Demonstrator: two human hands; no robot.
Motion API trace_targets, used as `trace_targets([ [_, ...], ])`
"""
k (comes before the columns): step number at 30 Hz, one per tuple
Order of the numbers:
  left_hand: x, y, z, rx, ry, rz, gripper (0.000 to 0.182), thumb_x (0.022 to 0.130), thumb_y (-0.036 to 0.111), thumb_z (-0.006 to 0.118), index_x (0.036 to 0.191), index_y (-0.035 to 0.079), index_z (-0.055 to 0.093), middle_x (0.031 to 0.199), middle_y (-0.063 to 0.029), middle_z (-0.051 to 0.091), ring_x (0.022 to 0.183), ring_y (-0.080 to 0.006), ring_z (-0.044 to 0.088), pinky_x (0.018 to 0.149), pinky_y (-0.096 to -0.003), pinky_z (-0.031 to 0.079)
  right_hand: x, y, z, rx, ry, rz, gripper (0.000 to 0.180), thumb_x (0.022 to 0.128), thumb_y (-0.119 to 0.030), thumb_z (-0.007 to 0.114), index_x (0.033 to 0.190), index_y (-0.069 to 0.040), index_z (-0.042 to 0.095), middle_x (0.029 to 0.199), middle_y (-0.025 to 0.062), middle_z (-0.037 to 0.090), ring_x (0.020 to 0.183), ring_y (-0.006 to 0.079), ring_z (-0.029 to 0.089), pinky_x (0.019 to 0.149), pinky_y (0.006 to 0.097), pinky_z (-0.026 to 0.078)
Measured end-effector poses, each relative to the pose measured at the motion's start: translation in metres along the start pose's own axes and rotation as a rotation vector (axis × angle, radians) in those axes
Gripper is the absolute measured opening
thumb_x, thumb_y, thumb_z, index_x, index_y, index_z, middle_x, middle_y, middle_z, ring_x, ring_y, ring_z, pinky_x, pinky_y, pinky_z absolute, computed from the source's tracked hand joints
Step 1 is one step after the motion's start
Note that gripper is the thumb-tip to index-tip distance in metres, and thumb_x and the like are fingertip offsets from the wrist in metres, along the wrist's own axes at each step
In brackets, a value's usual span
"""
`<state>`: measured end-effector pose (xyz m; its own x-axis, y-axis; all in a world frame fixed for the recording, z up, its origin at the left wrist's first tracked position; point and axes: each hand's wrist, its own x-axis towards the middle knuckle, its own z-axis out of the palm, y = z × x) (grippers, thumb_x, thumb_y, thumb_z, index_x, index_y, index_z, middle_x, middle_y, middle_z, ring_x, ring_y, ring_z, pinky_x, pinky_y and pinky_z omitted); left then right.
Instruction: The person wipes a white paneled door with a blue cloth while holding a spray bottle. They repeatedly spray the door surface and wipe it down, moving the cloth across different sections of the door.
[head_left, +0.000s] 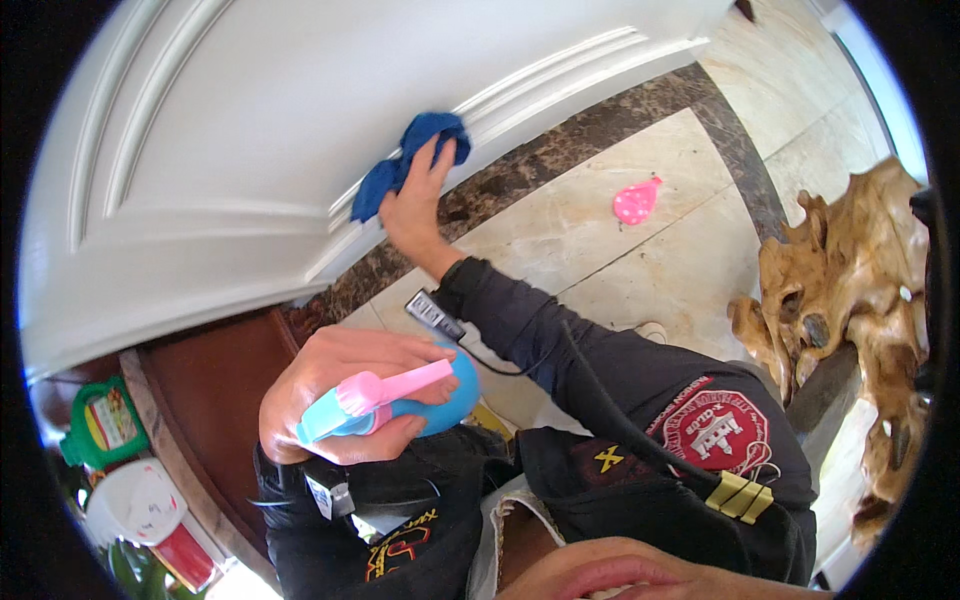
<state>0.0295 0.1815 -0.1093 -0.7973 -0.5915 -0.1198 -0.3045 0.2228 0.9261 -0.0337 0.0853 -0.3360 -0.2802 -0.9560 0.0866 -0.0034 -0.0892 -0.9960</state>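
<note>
My left hand (322, 360) is wrapped around a light blue spray bottle (454, 394) with a pink trigger, held in front of my chest. Stretched out to the white panelled door (247, 150), my right hand (416, 206) holds a dark blue cloth (380, 187) against the raised moulding near the door's lower edge. The fingers spread over the cloth, and part of it bunches up beyond them.
A pink dotted deflated balloon (635, 202) lies on the marble tile floor (547, 217). A knotty carved wood piece (855, 262) stands at the right. At lower left are a reddish-brown panel (217, 397), a green plastic jug (109, 424) and a white container (139, 499).
</note>
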Motion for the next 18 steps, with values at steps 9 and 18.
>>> trace_targets([
  [9, 0.006, 0.010, 0.010, -0.131, 0.034, -0.124, 0.032, 0.067, 0.003, 0.074, 0.098, 0.000, 0.073, 0.095, -0.0165, 0.073, 0.101, -0.0362, 0.069, 0.093, -0.0419, 0.053, 0.081, 0.006, -0.080, -0.038, 0.337, -0.034, 0.083, 0.076, 0.005, 0.061, 0.148, 0.011, 0.021, 0.148, 0.0402, 0.023, 0.137, 0.0529, 0.029, 0.117, 0.0452, 0.026],
  [18, 0.005, 0.007, 0.018, -0.139, 0.095, -0.121, 0.024, 0.061, 0.002, 0.065, 0.083, -0.006, 0.071, 0.083, -0.0210, 0.071, 0.086, -0.0358, 0.070, 0.094, -0.0542, 0.053, 0.201, 0.047, -0.216, -0.441, 0.595, -0.285, 0.058, 0.075, -0.015, 0.070, 0.126, 0.005, 0.052, 0.118, 0.0360, 0.050, 0.108, 0.0519, 0.051, 0.096, 0.0506, 0.044],
])
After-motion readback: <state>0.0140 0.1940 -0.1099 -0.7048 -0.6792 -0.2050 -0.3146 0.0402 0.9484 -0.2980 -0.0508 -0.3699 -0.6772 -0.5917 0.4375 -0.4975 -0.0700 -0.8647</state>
